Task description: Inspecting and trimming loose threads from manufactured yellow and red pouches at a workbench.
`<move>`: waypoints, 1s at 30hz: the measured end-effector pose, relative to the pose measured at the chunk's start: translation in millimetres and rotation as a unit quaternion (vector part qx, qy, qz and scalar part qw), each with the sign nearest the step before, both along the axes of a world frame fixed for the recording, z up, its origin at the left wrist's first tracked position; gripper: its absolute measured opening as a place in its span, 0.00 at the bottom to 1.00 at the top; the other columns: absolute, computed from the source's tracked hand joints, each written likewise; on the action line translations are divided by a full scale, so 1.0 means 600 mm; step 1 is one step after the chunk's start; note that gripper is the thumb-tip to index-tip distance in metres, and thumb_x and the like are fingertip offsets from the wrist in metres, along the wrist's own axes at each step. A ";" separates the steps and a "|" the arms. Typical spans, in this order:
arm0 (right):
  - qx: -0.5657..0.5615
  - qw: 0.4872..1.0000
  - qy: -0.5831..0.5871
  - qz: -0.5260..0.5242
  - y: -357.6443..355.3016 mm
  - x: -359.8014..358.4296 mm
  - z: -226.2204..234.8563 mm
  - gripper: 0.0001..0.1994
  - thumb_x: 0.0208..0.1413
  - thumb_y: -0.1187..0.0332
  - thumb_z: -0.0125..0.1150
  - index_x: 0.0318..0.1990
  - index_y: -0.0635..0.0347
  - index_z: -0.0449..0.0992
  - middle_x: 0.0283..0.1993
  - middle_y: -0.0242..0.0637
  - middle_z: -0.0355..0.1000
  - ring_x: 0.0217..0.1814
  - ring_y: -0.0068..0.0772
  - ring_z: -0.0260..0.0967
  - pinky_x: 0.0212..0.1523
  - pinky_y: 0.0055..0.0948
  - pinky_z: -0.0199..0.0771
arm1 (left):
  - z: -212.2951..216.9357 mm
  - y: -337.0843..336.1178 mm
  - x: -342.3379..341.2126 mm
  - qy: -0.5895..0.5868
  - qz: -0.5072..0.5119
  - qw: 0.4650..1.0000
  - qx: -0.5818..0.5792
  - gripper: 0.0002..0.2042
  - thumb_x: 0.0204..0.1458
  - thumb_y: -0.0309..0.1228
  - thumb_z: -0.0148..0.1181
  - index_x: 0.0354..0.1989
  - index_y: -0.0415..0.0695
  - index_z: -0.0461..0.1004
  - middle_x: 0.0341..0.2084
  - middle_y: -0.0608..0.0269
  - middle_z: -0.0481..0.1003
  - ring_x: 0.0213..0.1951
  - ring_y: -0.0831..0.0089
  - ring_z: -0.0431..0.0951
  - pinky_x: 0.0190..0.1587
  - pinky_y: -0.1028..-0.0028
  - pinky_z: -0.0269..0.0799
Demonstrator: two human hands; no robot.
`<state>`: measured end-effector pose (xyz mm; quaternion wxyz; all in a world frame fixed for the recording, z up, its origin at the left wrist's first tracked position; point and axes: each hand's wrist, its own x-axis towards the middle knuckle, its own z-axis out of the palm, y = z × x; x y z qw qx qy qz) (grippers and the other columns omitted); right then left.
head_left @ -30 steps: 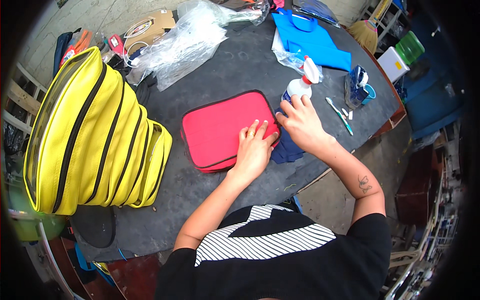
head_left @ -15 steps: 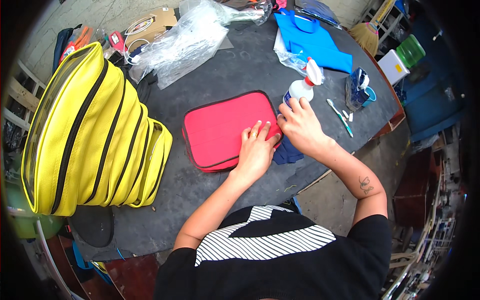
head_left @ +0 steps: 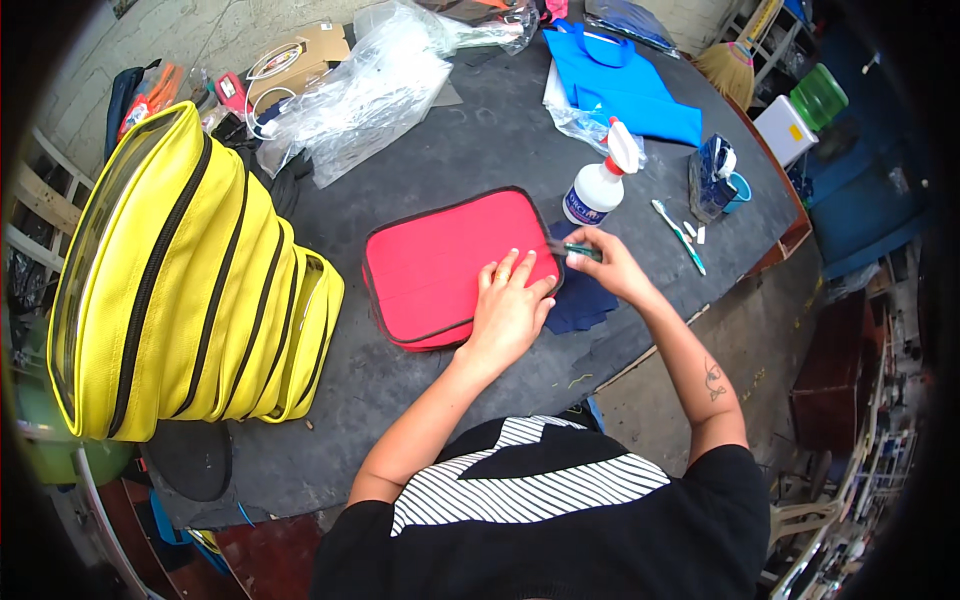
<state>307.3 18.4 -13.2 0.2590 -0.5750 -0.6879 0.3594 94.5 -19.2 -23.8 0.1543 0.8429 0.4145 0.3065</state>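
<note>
A red fabric case [head_left: 450, 260] with black piping lies flat on the dark table in front of me. My left hand [head_left: 508, 300] rests on its right part, fingers spread and flat. Just beyond the case's right edge, my right hand [head_left: 612, 265] is closed around a small dark green tool [head_left: 583, 251]. Its tip is blurred against the black edging, so the exact kind is unclear. A folded navy cloth [head_left: 580, 305] lies under that hand, partly covered by the case. The white spray bottle [head_left: 594, 190] with a red and white trigger stands behind the right hand.
Several yellow cases of graded sizes [head_left: 190, 290] are stacked at the left. Clear plastic wrapping [head_left: 360, 100] and a cardboard box [head_left: 305, 52] sit at the back. A blue bag [head_left: 630, 90], a green-and-white toothbrush [head_left: 680, 238] and a blue cup [head_left: 739, 192] lie toward the right.
My right hand has shifted slightly down and turned, and the dark green tool now shows in its fingers. The spray bottle is less covered. My left hand stays on the case.
</note>
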 end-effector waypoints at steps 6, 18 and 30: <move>-0.110 0.947 0.269 -0.134 -0.042 -0.057 -0.023 0.10 0.53 0.65 0.64 0.36 0.62 0.74 0.33 0.30 0.73 0.36 0.15 0.67 0.39 0.18 0.65 | 0.013 0.024 -0.002 -0.080 0.074 0.993 -0.053 0.09 0.49 0.29 0.58 0.38 0.42 0.78 0.43 0.54 0.76 0.51 0.58 0.72 0.53 0.60 0.63; -0.152 0.788 0.561 -0.201 -0.058 -0.088 -0.087 0.03 0.55 0.74 0.57 0.32 0.63 0.75 0.23 0.26 0.67 0.21 0.14 0.58 0.20 0.15 0.54 | -0.029 0.043 0.036 -0.103 0.113 0.986 0.073 0.05 0.42 0.24 0.59 0.28 0.38 0.76 0.38 0.55 0.75 0.45 0.59 0.73 0.48 0.61 0.68; -0.092 0.891 0.396 -0.201 -0.049 -0.097 -0.072 0.06 0.56 0.70 0.58 0.28 0.59 0.74 0.21 0.25 0.67 0.18 0.12 0.56 0.20 0.13 0.51 | -0.032 0.041 0.033 -0.126 0.099 0.986 0.049 0.05 0.43 0.24 0.58 0.27 0.36 0.75 0.39 0.53 0.75 0.46 0.57 0.73 0.49 0.61 0.67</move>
